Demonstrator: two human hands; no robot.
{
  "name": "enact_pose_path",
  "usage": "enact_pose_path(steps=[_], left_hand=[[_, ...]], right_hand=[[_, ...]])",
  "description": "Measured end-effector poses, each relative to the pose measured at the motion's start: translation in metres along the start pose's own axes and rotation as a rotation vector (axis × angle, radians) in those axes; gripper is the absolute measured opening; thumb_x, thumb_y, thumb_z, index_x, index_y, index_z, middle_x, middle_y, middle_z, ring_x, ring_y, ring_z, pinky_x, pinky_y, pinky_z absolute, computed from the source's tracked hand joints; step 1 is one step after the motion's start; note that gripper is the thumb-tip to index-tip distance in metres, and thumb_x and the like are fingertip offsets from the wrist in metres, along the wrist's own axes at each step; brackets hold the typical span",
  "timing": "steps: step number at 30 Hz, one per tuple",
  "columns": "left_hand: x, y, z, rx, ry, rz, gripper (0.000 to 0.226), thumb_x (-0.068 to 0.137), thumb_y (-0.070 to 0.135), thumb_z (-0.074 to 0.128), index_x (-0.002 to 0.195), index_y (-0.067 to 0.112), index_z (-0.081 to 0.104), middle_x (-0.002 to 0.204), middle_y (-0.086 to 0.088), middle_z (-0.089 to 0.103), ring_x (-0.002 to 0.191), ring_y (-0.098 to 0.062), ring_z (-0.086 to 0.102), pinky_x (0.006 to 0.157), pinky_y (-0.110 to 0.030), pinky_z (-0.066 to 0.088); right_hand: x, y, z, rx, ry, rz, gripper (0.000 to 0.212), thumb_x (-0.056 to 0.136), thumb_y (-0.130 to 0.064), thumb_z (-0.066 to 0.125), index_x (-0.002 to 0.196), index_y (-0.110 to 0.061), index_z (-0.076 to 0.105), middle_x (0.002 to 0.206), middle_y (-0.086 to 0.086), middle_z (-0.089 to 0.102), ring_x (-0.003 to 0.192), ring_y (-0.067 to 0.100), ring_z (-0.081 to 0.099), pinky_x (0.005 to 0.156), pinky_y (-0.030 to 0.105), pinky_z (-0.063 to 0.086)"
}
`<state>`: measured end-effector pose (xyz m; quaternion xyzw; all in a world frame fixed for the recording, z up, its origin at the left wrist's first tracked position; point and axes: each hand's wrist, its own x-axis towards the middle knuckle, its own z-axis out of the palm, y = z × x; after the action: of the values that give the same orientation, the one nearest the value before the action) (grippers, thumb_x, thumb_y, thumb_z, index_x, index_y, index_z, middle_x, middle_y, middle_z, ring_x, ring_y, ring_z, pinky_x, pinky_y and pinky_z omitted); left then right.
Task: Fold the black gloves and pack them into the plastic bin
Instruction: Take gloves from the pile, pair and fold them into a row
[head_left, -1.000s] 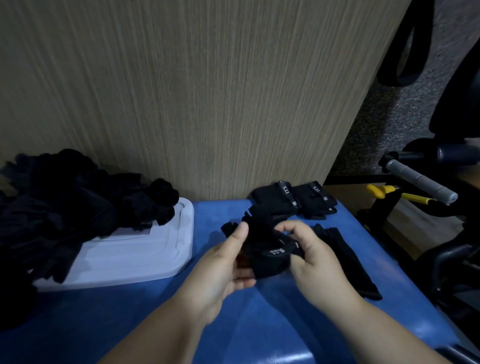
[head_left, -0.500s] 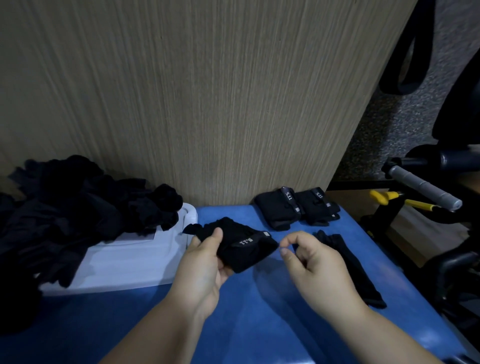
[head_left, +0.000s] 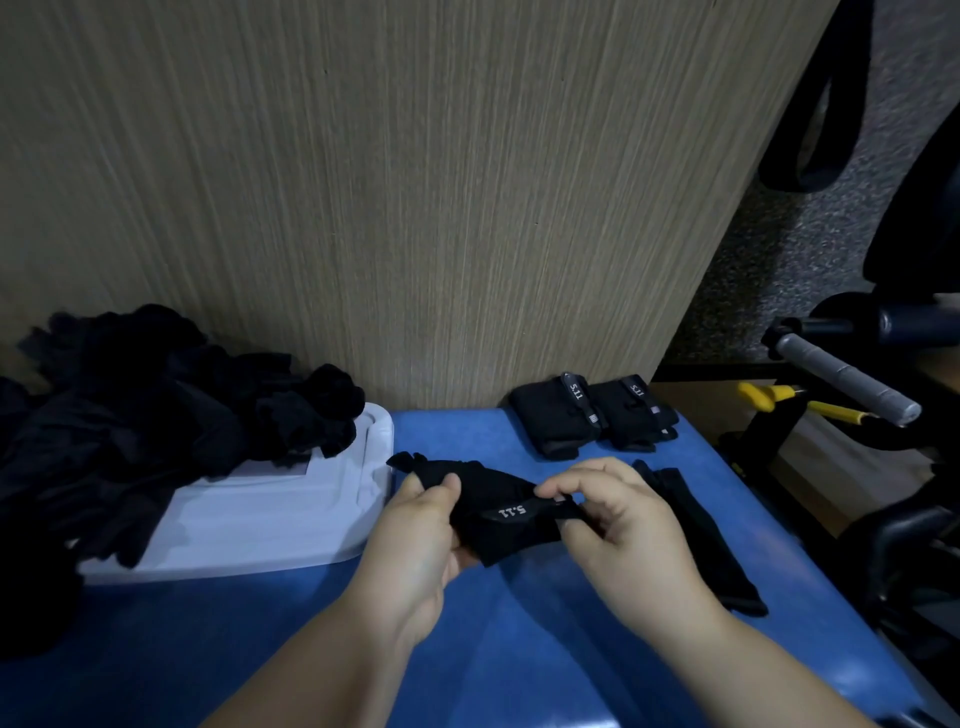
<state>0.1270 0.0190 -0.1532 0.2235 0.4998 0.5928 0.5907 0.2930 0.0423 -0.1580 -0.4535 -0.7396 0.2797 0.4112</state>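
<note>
A black glove (head_left: 498, 519) with a "5.11" wrist strap is held above the blue surface (head_left: 467, 649). My left hand (head_left: 421, 540) grips its left part, thumb on top. My right hand (head_left: 618, 519) pinches the strap end at the glove's right side. Two folded black gloves (head_left: 592, 415) lie side by side at the far edge by the wooden panel. Another black glove (head_left: 696, 535) lies flat and stretched out to the right of my right hand. A heap of loose black gloves (head_left: 156, 405) covers the back of a white plastic lid (head_left: 249, 525) on the left.
A tall wooden panel (head_left: 415, 182) stands right behind the blue surface. To the right, past the surface's edge, are black exercise gear with a grey handle (head_left: 852, 374) and a yellow-handled tool (head_left: 800, 402). A black strap (head_left: 810, 130) hangs at the upper right.
My left hand carried the glove left and unrolled it. My right hand let go for a moment, then came back and now pinches the strap end.
</note>
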Motion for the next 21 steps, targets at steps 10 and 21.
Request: enact_pose_path(steps=[10, 21], left_hand=[[-0.010, -0.005, 0.006, 0.035, -0.333, -0.085, 0.059, 0.085, 0.051, 0.046, 0.114, 0.003, 0.065, 0.110, -0.012, 0.071, 0.093, -0.025, 0.069, 0.075, -0.035, 0.057], [-0.009, -0.007, 0.001, 0.449, -0.162, 0.039, 0.018, 0.098, 0.019, 0.052, 0.092, 0.008, 0.065, 0.083, -0.006, 0.063, 0.070, -0.013, 0.060, 0.066, -0.024, 0.055]], right_hand=[[-0.007, -0.025, -0.005, -0.018, -0.163, 0.113, 0.037, 0.065, -0.068, 0.059, 0.094, -0.046, 0.058, 0.096, -0.026, 0.062, 0.096, -0.008, 0.057, 0.076, 0.005, 0.040], [0.004, -0.013, -0.012, 0.262, -0.012, 0.448, 0.041, 0.086, 0.011, 0.048, 0.100, -0.022, 0.066, 0.095, 0.000, 0.075, 0.094, 0.019, 0.070, 0.091, 0.044, 0.054]])
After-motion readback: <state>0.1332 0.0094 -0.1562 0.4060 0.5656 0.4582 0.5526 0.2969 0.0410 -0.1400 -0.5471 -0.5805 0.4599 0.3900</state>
